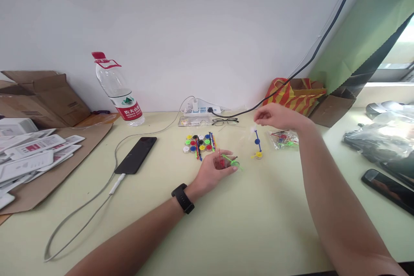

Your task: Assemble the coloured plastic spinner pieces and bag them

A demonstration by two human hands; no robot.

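My left hand (211, 170) rests on the table with its fingers curled round small plastic toy pieces. A green stick-and-disc piece (234, 163) shows at its fingertips, with a red piece (222, 161) beside it. My right hand (274, 117) is raised, thumb and fingers pinched together; what lies between them is too small or clear to make out. Just below it stand a blue stick with a round middle (257, 141) and a yellow disc piece (258, 155). Several coloured discs (202, 148) and sticks (212, 141) lie grouped beyond my left hand.
A clear bag of coloured parts (283, 139) lies under my right wrist. Eyeglasses (225, 121) and a power strip (202, 108) are by the wall. A charging phone (136, 155), a water bottle (121, 95) and piled white tags (35, 155) stand left; another phone (388, 189) lies right.
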